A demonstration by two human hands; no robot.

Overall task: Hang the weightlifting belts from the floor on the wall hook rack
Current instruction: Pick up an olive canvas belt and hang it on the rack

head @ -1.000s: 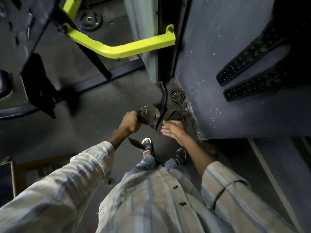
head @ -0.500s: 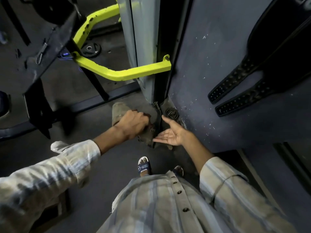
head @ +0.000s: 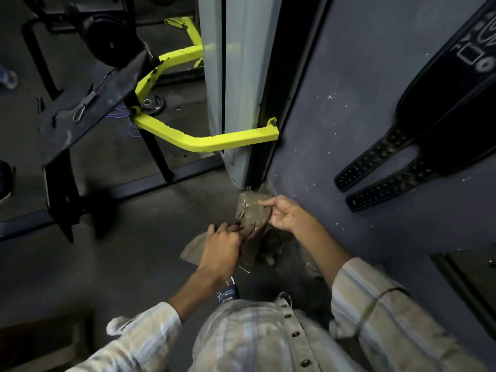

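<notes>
A dusty brown weightlifting belt is being held above the floor, near the base of the blue wall. The left hand is gripping its lower part; the right hand is pinching its upper edge. Two black belts are hanging on that wall, above and right of it.

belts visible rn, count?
2. A black belt hangs on the wall at right, both strap ends dangling. A dusty brown belt is held by the left hand and right hand. More may lie hidden below.
</notes>
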